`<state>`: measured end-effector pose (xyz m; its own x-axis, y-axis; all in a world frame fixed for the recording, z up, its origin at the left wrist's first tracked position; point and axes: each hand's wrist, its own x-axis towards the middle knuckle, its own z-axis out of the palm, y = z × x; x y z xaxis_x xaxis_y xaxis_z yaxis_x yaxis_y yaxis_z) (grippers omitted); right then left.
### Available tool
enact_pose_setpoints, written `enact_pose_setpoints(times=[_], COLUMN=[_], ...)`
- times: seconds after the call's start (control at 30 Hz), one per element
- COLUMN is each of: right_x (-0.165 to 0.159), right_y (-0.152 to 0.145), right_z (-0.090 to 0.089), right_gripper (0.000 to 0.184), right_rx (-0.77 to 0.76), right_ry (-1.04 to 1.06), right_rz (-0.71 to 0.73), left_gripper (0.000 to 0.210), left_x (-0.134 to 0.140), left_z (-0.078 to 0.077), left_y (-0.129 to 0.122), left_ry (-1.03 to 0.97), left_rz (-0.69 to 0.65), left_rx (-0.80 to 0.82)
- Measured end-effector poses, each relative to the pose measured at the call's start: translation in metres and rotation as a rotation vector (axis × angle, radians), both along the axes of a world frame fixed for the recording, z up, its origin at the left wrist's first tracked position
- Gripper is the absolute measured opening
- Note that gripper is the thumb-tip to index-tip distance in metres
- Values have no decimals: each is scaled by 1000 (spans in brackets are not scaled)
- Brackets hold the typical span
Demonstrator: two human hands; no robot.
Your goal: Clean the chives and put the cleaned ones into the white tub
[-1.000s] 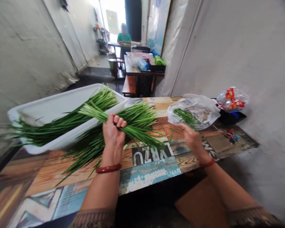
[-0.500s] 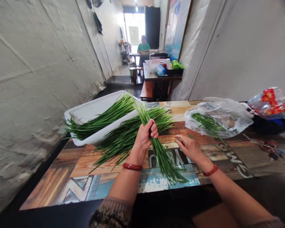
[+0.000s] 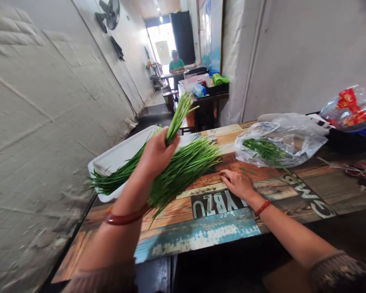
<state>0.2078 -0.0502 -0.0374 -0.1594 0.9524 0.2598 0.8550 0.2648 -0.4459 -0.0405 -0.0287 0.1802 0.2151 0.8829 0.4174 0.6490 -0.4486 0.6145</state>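
Observation:
My left hand is wrapped round a bunch of garlic chives, lifted with its pale stem ends pointing up and away. Its green leaves hang below the hand, partly hidden by it. Under and beside that bunch lies a pile of garlic chives on the table. My right hand rests low over the tabletop, fingers loosely bent and partly apart, holding nothing that I can see. Small green scraps lie near it. More chives are in a white plastic tub on the left.
A clear plastic bag with green trimmings lies at the right of the patterned table. Beyond it is a bag with red packaging. A wall runs along the left. A person in green sits far back.
My left hand has raised the bunch of chives and swung it left towards the tub. My right hand stays near the same spot, now lower on the table. The view has tilted slightly.

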Motion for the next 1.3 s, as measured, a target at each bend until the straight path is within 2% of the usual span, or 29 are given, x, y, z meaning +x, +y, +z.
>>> enact_pose_setpoints(times=[0.07, 0.1, 0.17, 0.23, 0.27, 0.33, 0.37, 0.43, 0.5, 0.57, 0.67, 0.73, 0.77, 0.87, 0.93, 1.03, 1.13, 1.23, 1.3], right_x=[0, 1, 1, 0, 0, 0, -1, -1, 0, 0, 0, 0, 0, 0, 1, 1, 2, 4, 6], right_y=[0, 0, 0, -1, -1, -1, -1, -1, -1, -1, -2, -2, -2, -1, 0, 0, 1, 5, 10], right_z=[0, 0, 0, 1, 2, 3, 4, 5, 6, 7, 8, 9, 9, 9, 9, 9, 7, 6, 4], right_gripper=[25, 24, 24, 24, 24, 24, 24, 23, 23, 23, 23, 23, 23, 24, 24, 23, 23, 23, 23], right_rx=[10, 15, 21, 24, 22, 12, 6, -1, 2, 1, -4, -4, -5, -10, -9, -6, -8, 3, 29], right_ry=[20, 27, 36, 43, 48, 60, 65, 74, 69, 57, 53, 57, 57, 48, 46, 57, 88, 185, 278], right_rz=[16, 19, 16, 3, 1, 5, 12, 28, 28, 14, 1, 9, 14, 15, 16, 18, 25, 13, -43], left_gripper=[18, 21, 32, 43, 51, 72, 75, 73, 68, 61, 45, 38, 38, 54, 59, 40, 16, 13, 11], left_x=[-15, -24, -45, -69, -80, -98, -104, -108, -98, -77, -30, 3, 17, 46, 53, 54, 51, 46, 44], left_z=[17, 19, 12, -8, -21, -47, -59, -78, -89, -97, -111, -126, -134, -157, -167, -173, -173, -172, -171], left_y=[15, 24, 44, 65, 74, 90, 95, 100, 96, 86, 63, 46, 39, 26, 24, 20, 7, -13, -22], left_ry=[370, 518, 717, 815, 828, 819, 809, 805, 776, 709, 634, 683, 714, 777, 804, 859, 878, 848, 822], left_rz=[227, 318, 464, 522, 509, 386, 309, 312, 350, 323, 128, -1, -20, 73, 159, 206, 181, 137, 119], left_rx=[178, 200, 163, 79, 33, -93, -161, -232, -109, 113, 305, 300, 286, 250, 218, 180, 212, 242, 231])
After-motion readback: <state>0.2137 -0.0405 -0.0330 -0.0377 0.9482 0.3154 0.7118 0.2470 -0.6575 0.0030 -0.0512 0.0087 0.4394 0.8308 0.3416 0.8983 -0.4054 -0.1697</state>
